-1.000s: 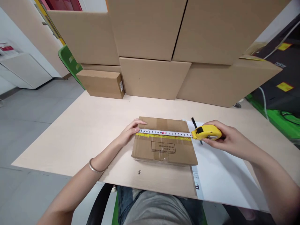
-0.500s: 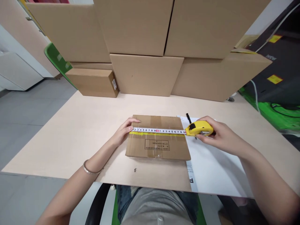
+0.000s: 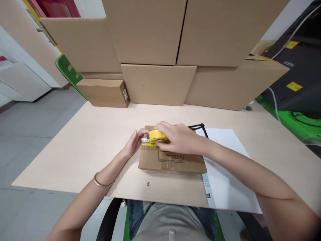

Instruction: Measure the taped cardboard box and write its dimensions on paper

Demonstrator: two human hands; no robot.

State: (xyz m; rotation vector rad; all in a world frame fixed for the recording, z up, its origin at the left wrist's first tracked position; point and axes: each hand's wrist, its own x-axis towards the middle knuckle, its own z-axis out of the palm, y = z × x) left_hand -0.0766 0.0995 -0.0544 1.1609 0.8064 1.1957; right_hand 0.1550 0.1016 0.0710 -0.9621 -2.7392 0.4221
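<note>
A flat brown cardboard box (image 3: 173, 162) with a printed label lies on the light wooden table (image 3: 82, 144) in front of me. My right hand (image 3: 179, 137) is closed around a yellow tape measure (image 3: 155, 136) and rests over the box's left part. The tape is almost fully drawn in, with only a short stub showing. My left hand (image 3: 132, 144) sits at the box's left edge, its fingertips pinching the tape's end hook. A bracelet is on my left wrist.
Large cardboard boxes (image 3: 155, 83) are stacked along the table's far edge, with a smaller brown box (image 3: 104, 93) at the back left. A white sheet (image 3: 228, 174) lies right of the flat box, with a black pen (image 3: 204, 129) at its top. A green chair (image 3: 67, 70) stands behind on the left.
The tape was stretched across the box with my right hand off its right side. It has retracted, and my right hand has carried the tape measure left to meet my left hand.
</note>
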